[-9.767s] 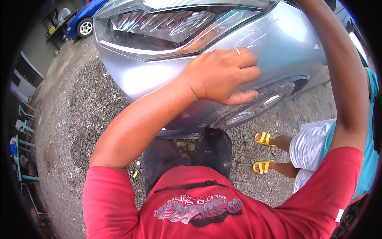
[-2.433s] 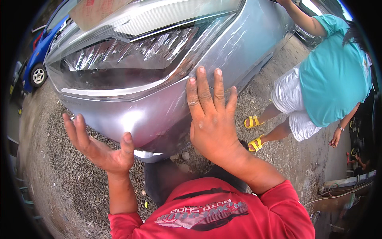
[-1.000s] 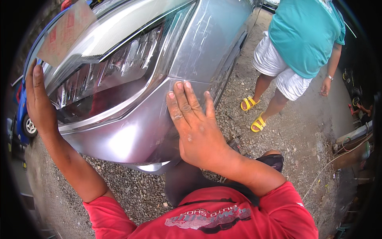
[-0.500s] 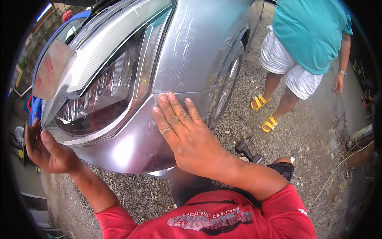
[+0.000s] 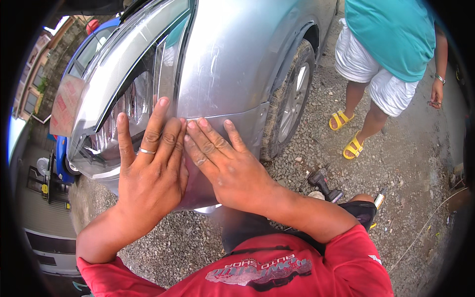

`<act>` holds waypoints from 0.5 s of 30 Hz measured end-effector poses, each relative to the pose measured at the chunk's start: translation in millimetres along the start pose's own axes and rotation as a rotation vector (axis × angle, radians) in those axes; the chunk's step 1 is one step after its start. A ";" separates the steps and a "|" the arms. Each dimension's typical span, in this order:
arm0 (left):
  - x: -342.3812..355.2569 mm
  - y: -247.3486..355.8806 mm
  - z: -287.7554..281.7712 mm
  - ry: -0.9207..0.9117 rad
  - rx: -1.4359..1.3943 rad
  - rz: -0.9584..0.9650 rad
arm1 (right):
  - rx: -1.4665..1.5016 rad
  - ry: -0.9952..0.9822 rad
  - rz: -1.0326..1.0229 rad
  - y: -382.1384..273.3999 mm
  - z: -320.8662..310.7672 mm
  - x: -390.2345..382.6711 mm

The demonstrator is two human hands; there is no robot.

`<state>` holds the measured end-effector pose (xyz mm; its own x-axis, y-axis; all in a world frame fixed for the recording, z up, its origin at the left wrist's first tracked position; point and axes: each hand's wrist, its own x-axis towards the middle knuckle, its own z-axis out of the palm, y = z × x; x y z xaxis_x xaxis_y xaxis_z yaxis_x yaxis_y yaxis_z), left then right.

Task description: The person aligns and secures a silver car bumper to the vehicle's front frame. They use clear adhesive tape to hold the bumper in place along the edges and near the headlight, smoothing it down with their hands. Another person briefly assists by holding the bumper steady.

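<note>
Both my hands press flat on the silver front bumper (image 5: 242, 123) of a car, just under its headlight (image 5: 126, 94). My left hand (image 5: 148, 171), with a ring on one finger, lies with fingers spread over the bumper's corner and the headlight's lower edge. My right hand (image 5: 222, 166) lies beside it, fingers touching the left hand's, near the seam with the scratched silver fender (image 5: 232, 54). Neither hand holds anything.
The front wheel (image 5: 292, 101) stands on gravel (image 5: 316, 148). A person in a teal shirt, white shorts and yellow sandals (image 5: 346, 133) stands at the upper right. A dark power tool (image 5: 324, 182) lies on the gravel by my knee. A blue car (image 5: 62, 158) is at the left.
My left hand has come from the air at the left onto the bumper beside my right hand. The view has swung, so the car sits more upright in the picture.
</note>
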<state>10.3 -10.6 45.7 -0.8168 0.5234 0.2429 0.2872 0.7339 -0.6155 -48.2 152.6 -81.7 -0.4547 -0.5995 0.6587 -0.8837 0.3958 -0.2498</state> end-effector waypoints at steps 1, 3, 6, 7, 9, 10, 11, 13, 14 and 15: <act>1.0 2.0 -2.0 -0.003 0.003 0.000 | -0.017 -0.002 0.053 -1.3 0.5 -3.9; 3.1 4.8 -3.9 -0.005 0.008 -0.003 | -0.054 -0.008 0.158 -4.4 0.2 -18.5; 3.3 8.6 -7.8 -0.052 0.043 -0.025 | -0.103 -0.032 0.181 -0.1 -7.1 -26.2; 4.8 10.9 -9.1 -0.056 0.026 -0.029 | -0.122 -0.045 0.145 2.7 -8.0 -23.8; 8.9 14.8 -11.2 -0.058 -0.007 -0.037 | -0.089 -0.038 0.123 6.3 -2.2 -25.4; 9.6 15.2 -8.8 -0.057 0.026 -0.025 | -0.075 -0.033 0.110 8.6 0.3 -25.8; 9.1 15.2 -3.9 -0.055 0.058 -0.013 | -0.083 -0.020 0.097 11.7 1.3 -25.0; 3.1 16.7 7.1 -0.051 0.084 0.001 | -0.024 -0.015 0.109 9.8 -0.5 -23.0; -0.9 16.6 14.0 -0.041 0.080 0.000 | 0.005 -0.011 0.115 9.0 -2.0 -22.7; -2.3 14.5 16.3 -0.026 0.080 0.000 | 0.006 -0.008 0.111 10.2 -3.9 -22.4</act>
<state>8.2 -8.2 24.0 -0.8298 0.5113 0.2237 0.2474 0.6963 -0.6738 -46.6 172.8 -96.2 -0.5503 -0.5577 0.6214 -0.8287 0.4555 -0.3251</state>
